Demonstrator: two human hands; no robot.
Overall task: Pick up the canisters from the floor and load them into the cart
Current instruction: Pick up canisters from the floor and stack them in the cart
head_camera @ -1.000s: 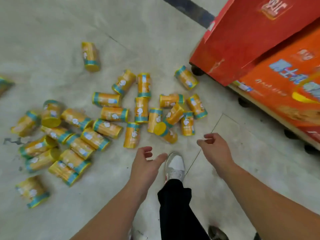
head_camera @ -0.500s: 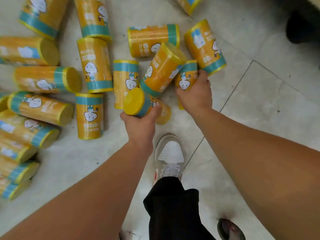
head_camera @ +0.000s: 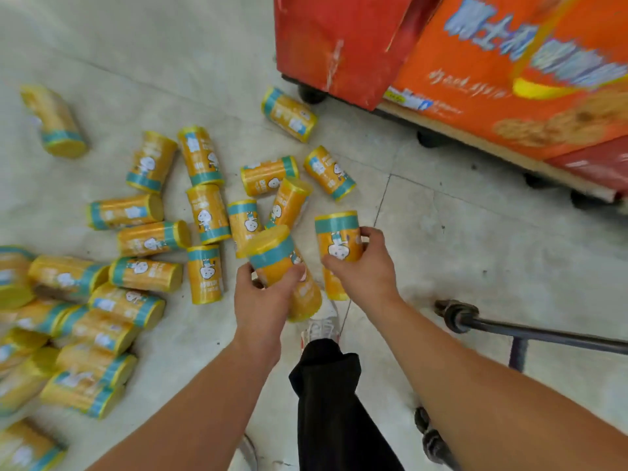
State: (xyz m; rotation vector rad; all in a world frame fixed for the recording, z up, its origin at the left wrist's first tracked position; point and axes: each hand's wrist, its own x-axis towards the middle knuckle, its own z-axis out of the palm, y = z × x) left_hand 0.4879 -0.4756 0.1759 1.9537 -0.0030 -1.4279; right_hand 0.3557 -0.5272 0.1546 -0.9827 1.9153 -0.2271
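Note:
My left hand (head_camera: pixel 261 297) grips a yellow canister with a teal band (head_camera: pixel 272 249), tilted, lifted above the floor. My right hand (head_camera: pixel 365 266) grips a second canister (head_camera: pixel 336 232) held upright, teal band at the top. Several more yellow canisters (head_camera: pixel 207 212) lie scattered on the pale tiled floor ahead and to the left. A dark metal cart frame (head_camera: pixel 530 334) reaches in from the right edge, just right of my right forearm.
A red and orange display stand on black wheels (head_camera: pixel 475 62) fills the upper right. One canister (head_camera: pixel 289 113) lies close to its wheel. My white shoe (head_camera: pixel 321 326) and black trouser leg stand between my arms. A cart wheel (head_camera: pixel 430 436) sits at the lower right.
Both hands reached down, closed on a canister each and have lifted them off the floor. The view has pulled back up, bringing the display stand and cart frame into sight.

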